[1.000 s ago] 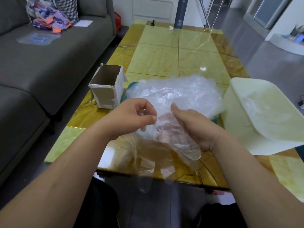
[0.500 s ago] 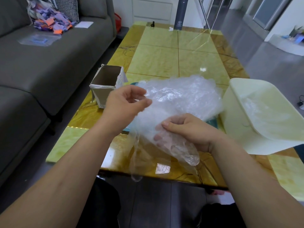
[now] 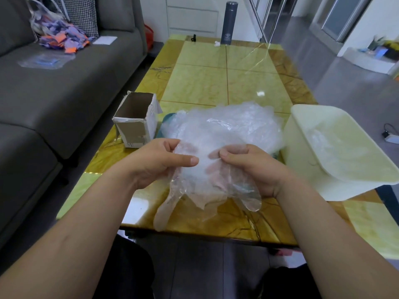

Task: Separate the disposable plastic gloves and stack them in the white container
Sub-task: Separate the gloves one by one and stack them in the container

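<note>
Plastic gloves [image 3: 207,182] pinched between left hand [image 3: 159,162], right hand [image 3: 252,167].

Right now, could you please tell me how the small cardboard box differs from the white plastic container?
The small cardboard box is narrow, with a torn rim; the white plastic container is much wider and smooth-rimmed. The box stands left of the pile of clear plastic gloves, the container right of it. The container holds clear film; the box shows none. Both are open-topped on the yellow table.
</note>
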Tool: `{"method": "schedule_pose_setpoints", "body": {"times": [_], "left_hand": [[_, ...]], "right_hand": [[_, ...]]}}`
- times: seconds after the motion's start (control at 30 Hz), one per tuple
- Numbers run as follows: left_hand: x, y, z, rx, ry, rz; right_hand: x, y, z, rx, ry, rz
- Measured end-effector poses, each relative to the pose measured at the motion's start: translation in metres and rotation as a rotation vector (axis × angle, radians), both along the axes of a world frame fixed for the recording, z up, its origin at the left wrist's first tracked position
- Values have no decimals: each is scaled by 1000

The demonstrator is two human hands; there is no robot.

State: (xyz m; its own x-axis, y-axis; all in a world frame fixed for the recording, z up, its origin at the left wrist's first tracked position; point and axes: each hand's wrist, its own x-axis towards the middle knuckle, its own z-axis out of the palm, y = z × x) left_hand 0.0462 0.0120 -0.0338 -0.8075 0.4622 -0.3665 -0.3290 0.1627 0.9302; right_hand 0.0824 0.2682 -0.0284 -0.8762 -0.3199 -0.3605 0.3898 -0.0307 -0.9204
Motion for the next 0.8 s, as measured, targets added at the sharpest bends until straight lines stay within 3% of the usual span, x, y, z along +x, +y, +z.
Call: {"method": "schedule_pose_setpoints", "body": {"times": [0.2, 0.4, 0.6, 0.73, 0.8], "left_hand": [[4, 1, -2, -66, -46, -22], [-2, 2, -7, 32, -10, 113], [3, 8, -4, 48, -26, 52], [2, 10, -8, -10, 6, 72], [1, 9, -8, -16, 14, 94]], "right_hand": [[-2, -1, 1, -74, -16, -67], [-4, 3, -1, 49, -48, -85], [-6, 1, -5, 11, -25, -182], [-9, 4, -7, 112, -11, -155], [-8, 8, -8, 62, -69, -114]]}}
